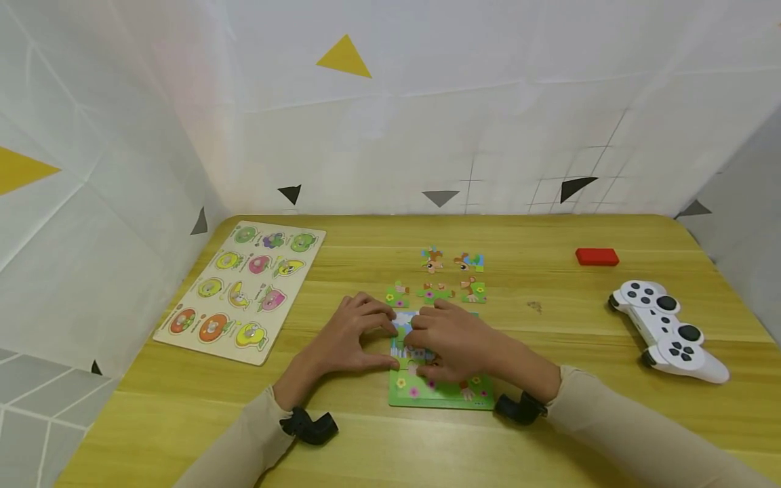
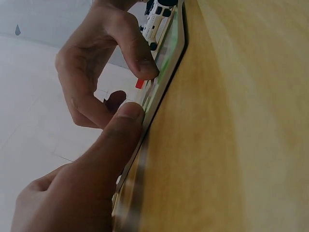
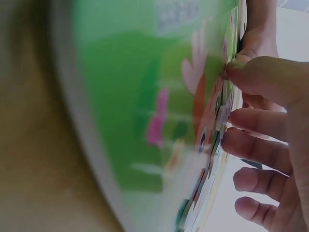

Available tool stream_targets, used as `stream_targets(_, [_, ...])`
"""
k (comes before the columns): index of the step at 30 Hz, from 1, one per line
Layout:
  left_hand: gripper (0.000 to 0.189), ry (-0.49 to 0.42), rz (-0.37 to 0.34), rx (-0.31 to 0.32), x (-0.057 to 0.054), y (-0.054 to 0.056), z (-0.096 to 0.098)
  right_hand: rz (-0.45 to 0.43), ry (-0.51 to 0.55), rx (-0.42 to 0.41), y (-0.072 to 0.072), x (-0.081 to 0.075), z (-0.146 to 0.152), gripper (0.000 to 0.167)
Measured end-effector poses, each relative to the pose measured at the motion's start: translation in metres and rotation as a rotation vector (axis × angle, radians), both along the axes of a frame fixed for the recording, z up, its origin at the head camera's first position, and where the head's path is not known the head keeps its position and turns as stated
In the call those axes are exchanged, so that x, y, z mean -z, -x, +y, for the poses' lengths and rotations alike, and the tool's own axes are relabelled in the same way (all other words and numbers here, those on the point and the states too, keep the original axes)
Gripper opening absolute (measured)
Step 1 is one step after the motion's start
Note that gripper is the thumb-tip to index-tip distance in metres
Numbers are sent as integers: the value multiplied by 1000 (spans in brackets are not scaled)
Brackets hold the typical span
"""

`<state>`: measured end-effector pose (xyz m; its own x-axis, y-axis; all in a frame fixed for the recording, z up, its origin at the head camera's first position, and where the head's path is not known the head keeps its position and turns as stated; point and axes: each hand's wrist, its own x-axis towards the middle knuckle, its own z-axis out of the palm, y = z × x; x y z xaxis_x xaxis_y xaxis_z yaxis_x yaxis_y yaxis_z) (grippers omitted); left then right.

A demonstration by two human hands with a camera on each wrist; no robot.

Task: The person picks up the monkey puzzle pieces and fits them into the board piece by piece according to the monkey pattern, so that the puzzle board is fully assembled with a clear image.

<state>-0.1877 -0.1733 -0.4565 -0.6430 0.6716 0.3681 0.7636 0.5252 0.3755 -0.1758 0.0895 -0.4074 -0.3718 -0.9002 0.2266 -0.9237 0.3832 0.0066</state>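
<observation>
**On the wooden table, two hands over a puzzle board**

Across the table point(image 1: 360, 451), a pale fruit board point(image 1: 226, 349) lies at left, its tiny captions too small to read. The left hand point(image 1: 350, 335) is widely parted, thumb and fingertips touching the puzzle board's left edge. The right hand point(image 1: 454, 339) bends loosely over the puzzle board point(image 1: 439, 400), thumb touching it and fingers spread; I cannot tell whether a piece lies beneath them. That board sits flat, near the table's front; its lower-right corner print is blurred. A white controller point(image 1: 662, 329) rests at right, near a red block point(image 1: 597, 257). Five loose pieces point(image 1: 473, 290) lie beyond the hands.
</observation>
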Motion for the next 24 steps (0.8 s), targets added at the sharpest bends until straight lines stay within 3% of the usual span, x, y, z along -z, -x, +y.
stream_targets(11, [44,-5,10,4,1,0,-1,-175,21,-6,1,2,1,29])
stream_targets(24, [29,-7,29,5,-1,-1,0,-245,-14,26,4,3,1,32])
